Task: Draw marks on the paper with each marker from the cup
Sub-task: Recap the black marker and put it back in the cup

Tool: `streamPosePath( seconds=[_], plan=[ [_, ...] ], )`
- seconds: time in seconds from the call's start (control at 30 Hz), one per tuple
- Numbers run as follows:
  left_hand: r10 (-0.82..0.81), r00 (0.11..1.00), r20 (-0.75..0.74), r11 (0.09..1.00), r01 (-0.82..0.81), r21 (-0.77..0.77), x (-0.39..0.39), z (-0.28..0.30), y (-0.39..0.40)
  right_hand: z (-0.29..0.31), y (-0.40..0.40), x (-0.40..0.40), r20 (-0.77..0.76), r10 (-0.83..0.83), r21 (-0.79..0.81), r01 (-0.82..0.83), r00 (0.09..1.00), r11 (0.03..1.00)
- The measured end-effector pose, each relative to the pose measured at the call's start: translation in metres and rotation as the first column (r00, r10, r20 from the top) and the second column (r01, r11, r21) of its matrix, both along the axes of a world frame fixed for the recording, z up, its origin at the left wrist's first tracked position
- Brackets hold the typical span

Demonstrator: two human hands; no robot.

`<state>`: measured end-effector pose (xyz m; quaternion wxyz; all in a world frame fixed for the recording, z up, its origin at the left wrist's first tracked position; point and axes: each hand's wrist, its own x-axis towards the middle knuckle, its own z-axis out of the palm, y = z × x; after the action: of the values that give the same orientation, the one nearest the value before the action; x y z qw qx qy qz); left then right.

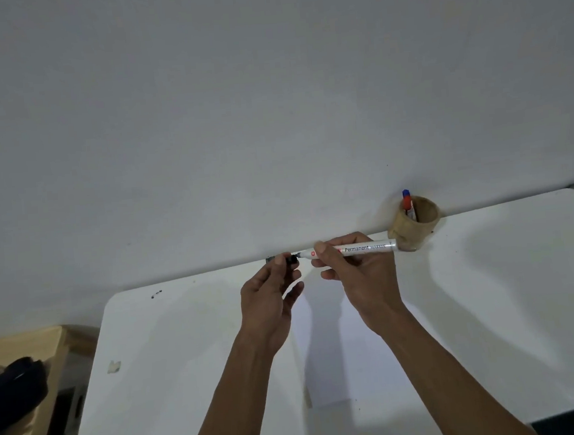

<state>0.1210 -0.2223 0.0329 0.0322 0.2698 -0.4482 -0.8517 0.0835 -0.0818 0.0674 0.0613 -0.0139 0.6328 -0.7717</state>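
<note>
Head view: the light is dim, and the paper [326, 344] on the white table [172, 346] is hard to tell from the tabletop; only a faint edge shows between the forearms. No marks on it can be made out. The right hand [356, 280] grips a white marker [356, 249], held level above the table, print reading "Permanent", dark tip pointing left. The left hand [271, 301] pinches the black cap [283, 259], just off the tip. The brown cup [414, 222] stands near the wall, holding more markers [407, 202], partly hidden.
</note>
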Motion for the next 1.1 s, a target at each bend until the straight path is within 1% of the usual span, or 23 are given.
streamPosePath(
  seconds=[0.13,0.27,0.43,0.5,0.63,0.77,0.9,1.03,1.1],
  plan=[
    [0.019,1.0,-0.003,0.998,-0.019,0.062,0.003,0.005,0.005,-0.001,0.0,0.006,-0.015,-0.017,0.024,0.017,1.0,1.0],
    [0.018,1.0,-0.022,0.997,-0.017,0.069,0.007,0.008,0.008,-0.002,0.0,0.01,-0.009,-0.026,0.03,0.026,1.0,0.999],
    [-0.025,0.998,-0.058,0.999,0.024,-0.031,0.009,0.012,0.011,-0.002,0.001,0.012,-0.014,-0.027,0.06,0.028,1.0,0.998],
    [-0.05,0.996,-0.069,0.997,0.046,-0.059,0.01,0.013,0.012,-0.001,0.002,0.013,-0.007,-0.035,0.042,0.035,0.999,0.999],
    [-0.113,0.991,-0.075,0.981,0.1,-0.166,0.009,0.012,0.011,0.002,0.011,0.013,0.001,-0.007,0.024,0.007,1.0,1.0],
    [-0.181,0.976,-0.121,0.968,0.155,-0.196,0.004,0.014,0.017,0.003,0.025,0.011,0.028,0.012,0.004,-0.012,1.0,1.0],
    [-0.245,0.956,-0.162,0.939,0.192,-0.284,-0.008,0.016,0.029,0.003,0.038,0.01,0.093,-0.048,-0.069,0.055,0.994,0.996],
    [-0.319,0.936,-0.148,0.903,0.252,-0.349,-0.02,0.013,0.045,0.008,0.06,0.005,0.179,-0.038,-0.091,0.055,0.983,0.994],
    [-0.339,0.93,-0.14,0.888,0.268,-0.374,-0.027,0.013,0.053,0.008,0.077,-0.001,0.258,-0.076,-0.191,0.128,0.963,0.973]
  ],
)
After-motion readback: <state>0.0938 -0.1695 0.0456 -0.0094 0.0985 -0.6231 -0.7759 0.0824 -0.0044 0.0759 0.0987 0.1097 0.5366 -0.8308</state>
